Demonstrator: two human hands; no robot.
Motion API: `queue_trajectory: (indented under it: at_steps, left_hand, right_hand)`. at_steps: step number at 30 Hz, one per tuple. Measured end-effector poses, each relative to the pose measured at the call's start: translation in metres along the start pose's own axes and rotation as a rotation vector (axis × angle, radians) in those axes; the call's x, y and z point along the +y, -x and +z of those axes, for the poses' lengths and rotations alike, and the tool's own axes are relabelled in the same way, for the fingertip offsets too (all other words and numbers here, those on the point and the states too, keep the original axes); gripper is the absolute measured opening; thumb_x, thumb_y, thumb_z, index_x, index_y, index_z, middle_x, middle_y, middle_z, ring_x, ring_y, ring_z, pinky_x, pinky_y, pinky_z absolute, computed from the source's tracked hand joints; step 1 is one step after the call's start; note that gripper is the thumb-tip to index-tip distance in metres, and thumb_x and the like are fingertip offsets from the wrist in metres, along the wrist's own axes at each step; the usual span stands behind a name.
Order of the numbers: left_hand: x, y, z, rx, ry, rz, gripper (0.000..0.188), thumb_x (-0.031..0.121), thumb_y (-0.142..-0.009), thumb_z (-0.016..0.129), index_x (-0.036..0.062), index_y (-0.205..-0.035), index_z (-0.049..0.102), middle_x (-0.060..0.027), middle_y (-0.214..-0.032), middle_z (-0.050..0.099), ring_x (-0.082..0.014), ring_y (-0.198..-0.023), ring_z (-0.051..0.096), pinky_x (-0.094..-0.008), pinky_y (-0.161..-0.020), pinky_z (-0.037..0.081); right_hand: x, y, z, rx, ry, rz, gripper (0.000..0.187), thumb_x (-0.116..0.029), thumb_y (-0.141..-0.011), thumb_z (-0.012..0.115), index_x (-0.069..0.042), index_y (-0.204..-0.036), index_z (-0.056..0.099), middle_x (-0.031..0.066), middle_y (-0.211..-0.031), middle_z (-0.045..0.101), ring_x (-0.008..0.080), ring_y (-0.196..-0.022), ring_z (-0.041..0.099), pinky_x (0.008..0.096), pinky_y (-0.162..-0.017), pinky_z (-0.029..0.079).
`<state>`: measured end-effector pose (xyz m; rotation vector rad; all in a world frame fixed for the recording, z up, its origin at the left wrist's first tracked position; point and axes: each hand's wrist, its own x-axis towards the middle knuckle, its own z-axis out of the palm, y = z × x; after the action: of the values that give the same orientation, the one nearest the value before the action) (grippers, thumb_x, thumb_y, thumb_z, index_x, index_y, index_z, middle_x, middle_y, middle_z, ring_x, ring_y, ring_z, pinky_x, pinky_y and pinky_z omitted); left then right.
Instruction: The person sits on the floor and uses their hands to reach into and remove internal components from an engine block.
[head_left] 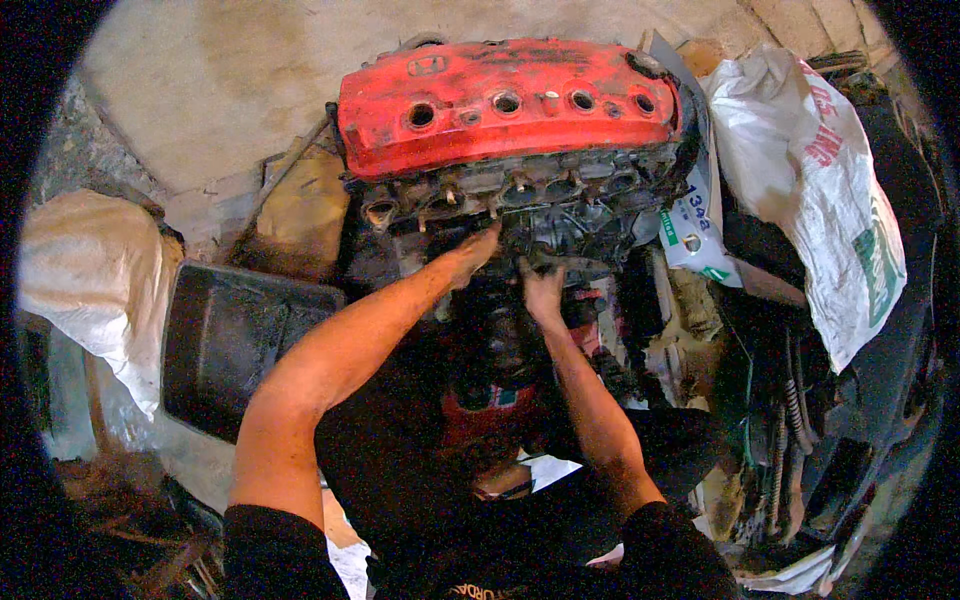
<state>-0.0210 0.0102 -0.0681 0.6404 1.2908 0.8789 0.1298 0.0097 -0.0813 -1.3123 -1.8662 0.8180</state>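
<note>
An engine with a red valve cover (520, 90) stands in front of me, four round holes along the cover's top. Below the cover runs a grimy metal cylinder head with a row of ports (520, 188). My left hand (478, 252) reaches in against the engine's near side under these ports; its fingers are hidden by shadow and dark parts. Just right of it, my right hand (542, 290) points up at the dark, greasy engine block (570, 235), its visible fingers apart and touching the block's lower parts. No tool shows in either hand.
Left of the engine are a black plastic tray-like panel (240, 330) and a white sack (95, 260). A printed cardboard piece (700, 235) and another white sack (810, 170) lie against its right side. Hoses and pipes (785, 440) crowd the lower right. Concrete floor (220, 90) lies beyond.
</note>
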Motion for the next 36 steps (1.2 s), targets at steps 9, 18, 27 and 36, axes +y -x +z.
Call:
queue_trajectory:
  at_steps: [9,18,27,36]
  left_hand:
    - [0.02,0.008,-0.007,-0.144,0.11,0.181,0.049,0.045,-0.081,0.02,0.0114,-0.105,0.047,-0.0054,-0.107,0.048,-0.0202,-0.1,0.041,-0.0432,-0.086,0.026]
    - [0.034,0.045,-0.024,-0.131,0.067,0.025,0.044,0.041,-0.081,0.024,0.0135,-0.102,0.05,-0.0019,-0.107,0.049,-0.0167,-0.093,0.044,-0.0399,-0.083,0.029]
    - [0.034,0.036,-0.008,0.2,-1.072,0.42,0.024,0.017,-0.067,0.05,0.0019,-0.084,0.056,-0.0164,-0.086,0.056,-0.0318,-0.077,0.054,-0.0394,-0.071,0.042]
    - [0.0,0.031,-0.005,0.067,-1.559,0.395,0.022,0.017,-0.057,0.055,0.0062,-0.076,0.06,-0.0158,-0.075,0.057,-0.0301,-0.067,0.055,-0.0415,-0.064,0.044]
  right_hand:
    - [-0.005,-0.055,-0.029,-0.098,0.114,0.171,0.035,-0.028,-0.071,0.057,-0.001,-0.093,0.053,0.0147,-0.097,0.052,0.0294,-0.092,0.047,0.0332,-0.08,0.036]
    - [-0.024,-0.041,-0.015,-0.206,0.224,-0.069,0.037,-0.027,-0.077,0.047,-0.006,-0.108,0.044,0.0172,-0.109,0.045,0.0341,-0.1,0.041,0.0381,-0.087,0.031]
    - [0.008,-0.048,-0.014,-0.168,0.205,-0.259,0.034,-0.023,-0.066,0.058,-0.007,-0.096,0.052,0.0117,-0.095,0.052,0.0298,-0.089,0.048,0.0367,-0.073,0.04]
    - [0.06,-0.066,-0.016,-0.094,0.593,-0.803,0.025,-0.014,-0.073,0.046,-0.009,-0.096,0.053,0.008,-0.099,0.052,0.022,-0.086,0.051,0.0309,-0.071,0.043]
